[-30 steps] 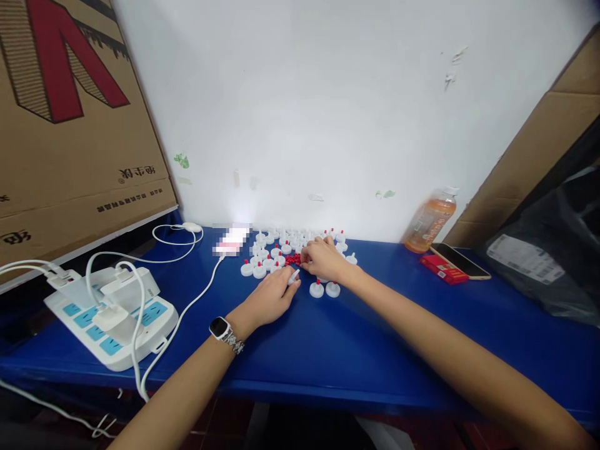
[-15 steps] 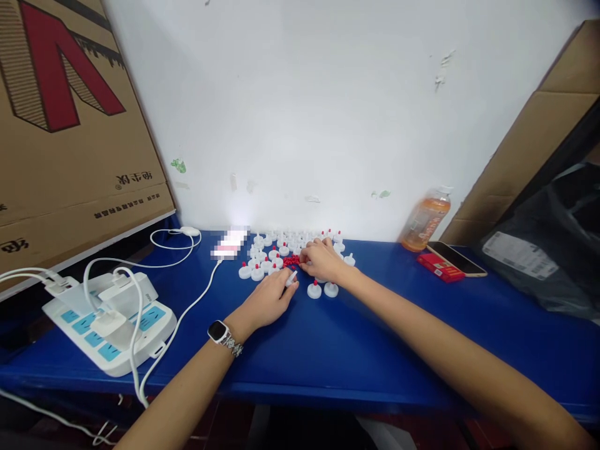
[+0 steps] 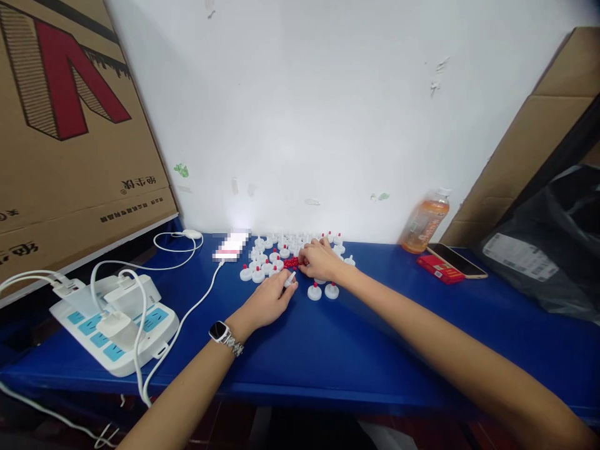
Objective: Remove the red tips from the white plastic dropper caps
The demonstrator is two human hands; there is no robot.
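Between the thumb and fingers of my left hand is a white nozzle cap, its pointed spout tilted up to the right. My right hand reaches into a small heap of red tip covers. Its fingers are bent together at the heap's right edge, and whatever is between them is hidden. Around the heap stand many white nozzle caps, some with red tips and some bare. Two red-tipped caps, a left one and a right one, sit in front of my right wrist.
The blue table meets a white wall. A white power strip with cables and a lit, blurred-out device are on the left. To the right are an orange drink bottle, a red packet, a phone and a dark plastic bag.
The view has shifted slightly. Both hands stay in nearly the same places, the left still holding its nozzle cap and the right still at the red heap.
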